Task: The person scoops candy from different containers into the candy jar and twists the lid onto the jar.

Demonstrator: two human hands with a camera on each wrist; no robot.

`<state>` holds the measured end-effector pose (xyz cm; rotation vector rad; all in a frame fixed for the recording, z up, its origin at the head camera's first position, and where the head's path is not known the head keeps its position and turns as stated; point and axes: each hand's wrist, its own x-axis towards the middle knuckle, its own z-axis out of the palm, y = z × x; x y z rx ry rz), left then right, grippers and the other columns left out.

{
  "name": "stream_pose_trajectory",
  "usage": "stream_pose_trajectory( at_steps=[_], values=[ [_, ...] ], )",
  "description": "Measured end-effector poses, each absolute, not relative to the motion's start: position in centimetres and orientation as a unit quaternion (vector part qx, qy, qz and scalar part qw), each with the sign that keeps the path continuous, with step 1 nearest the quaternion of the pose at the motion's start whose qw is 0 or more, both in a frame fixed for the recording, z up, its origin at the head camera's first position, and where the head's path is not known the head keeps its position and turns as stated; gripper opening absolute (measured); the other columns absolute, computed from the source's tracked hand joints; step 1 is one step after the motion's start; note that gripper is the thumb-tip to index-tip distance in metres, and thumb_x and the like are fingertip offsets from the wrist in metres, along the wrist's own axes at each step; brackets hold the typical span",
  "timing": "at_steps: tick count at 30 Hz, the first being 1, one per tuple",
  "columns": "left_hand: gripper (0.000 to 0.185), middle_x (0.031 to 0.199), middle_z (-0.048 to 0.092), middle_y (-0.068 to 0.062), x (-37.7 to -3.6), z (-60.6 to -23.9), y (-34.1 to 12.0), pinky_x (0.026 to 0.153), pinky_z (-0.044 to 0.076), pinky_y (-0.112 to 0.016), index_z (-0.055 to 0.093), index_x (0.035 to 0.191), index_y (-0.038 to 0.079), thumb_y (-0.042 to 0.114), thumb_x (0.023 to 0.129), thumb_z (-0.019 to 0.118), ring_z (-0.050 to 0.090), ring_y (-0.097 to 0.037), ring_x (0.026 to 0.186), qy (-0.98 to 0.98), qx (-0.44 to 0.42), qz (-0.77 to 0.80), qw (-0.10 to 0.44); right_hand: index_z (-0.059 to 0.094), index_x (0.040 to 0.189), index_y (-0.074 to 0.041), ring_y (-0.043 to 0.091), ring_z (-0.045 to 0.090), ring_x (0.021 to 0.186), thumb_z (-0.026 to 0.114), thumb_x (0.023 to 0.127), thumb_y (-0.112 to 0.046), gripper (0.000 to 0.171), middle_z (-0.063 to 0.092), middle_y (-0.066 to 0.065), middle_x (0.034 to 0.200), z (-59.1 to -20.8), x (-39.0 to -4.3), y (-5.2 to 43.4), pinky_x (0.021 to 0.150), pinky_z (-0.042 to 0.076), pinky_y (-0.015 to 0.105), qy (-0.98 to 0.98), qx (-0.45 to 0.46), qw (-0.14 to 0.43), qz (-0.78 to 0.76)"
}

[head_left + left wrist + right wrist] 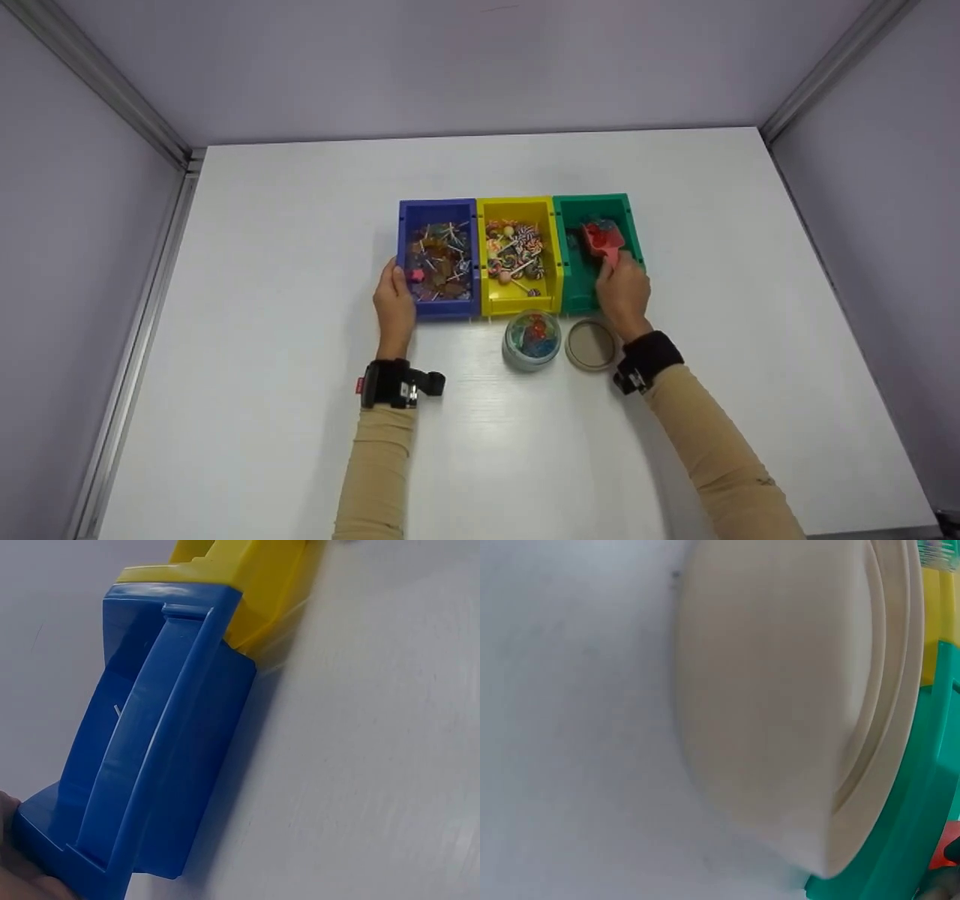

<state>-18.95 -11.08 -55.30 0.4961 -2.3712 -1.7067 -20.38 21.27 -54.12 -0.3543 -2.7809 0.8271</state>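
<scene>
My right hand [624, 292] grips the handle of a small red scoop [611, 241] inside the green bin [581, 289]. Glossy red and bluish pieces lie in the scoop's bowl. At the far left of the row, my left hand [394, 304] holds the side wall of the blue bin [439, 309], its fingers at the rim in the left wrist view. A clear jar [514, 360] with colourful translucent pieces stands in front of the yellow bin [521, 306]. Beside it lies a round beige lid [592, 367], which fills much of the right wrist view.
The three bins stand side by side on a white table [262, 337]. Small lollipops [517, 247] lie in the yellow bin; lollipops and amber pieces [442, 262] lie in the blue one. Pale walls [480, 67] enclose the table's back and sides.
</scene>
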Motion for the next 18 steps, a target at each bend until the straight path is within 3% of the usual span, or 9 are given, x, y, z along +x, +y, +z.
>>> stream_pose_trajectory(
  at_steps=[10,18],
  values=[
    [0.046,0.141,0.051,-0.025,-18.65,-55.28,-10.96,0.118,0.037,-0.041,0.047,0.137,-0.005,0.025,0.106,0.033,0.046,-0.034,0.137,-0.784,0.153,-0.593,0.099,0.058,0.109,0.010,0.041,0.066,0.088,0.047,0.101,-0.018,0.032,0.066,0.029,0.095,-54.36,-19.93,21.59,0.075,0.055,0.051,-0.943,-0.102,0.131,0.287],
    [0.041,0.142,0.049,-0.026,-18.74,-55.64,-11.30,0.119,0.034,-0.045,0.045,0.138,-0.008,0.015,0.105,0.036,0.043,-0.036,0.139,-0.782,0.150,-0.598,0.094,0.058,0.113,0.010,0.039,0.065,0.086,0.048,0.101,-0.018,0.032,0.067,0.029,0.097,-54.52,-19.67,21.70,0.076,0.055,0.050,-0.942,-0.082,0.130,0.298]
  ],
)
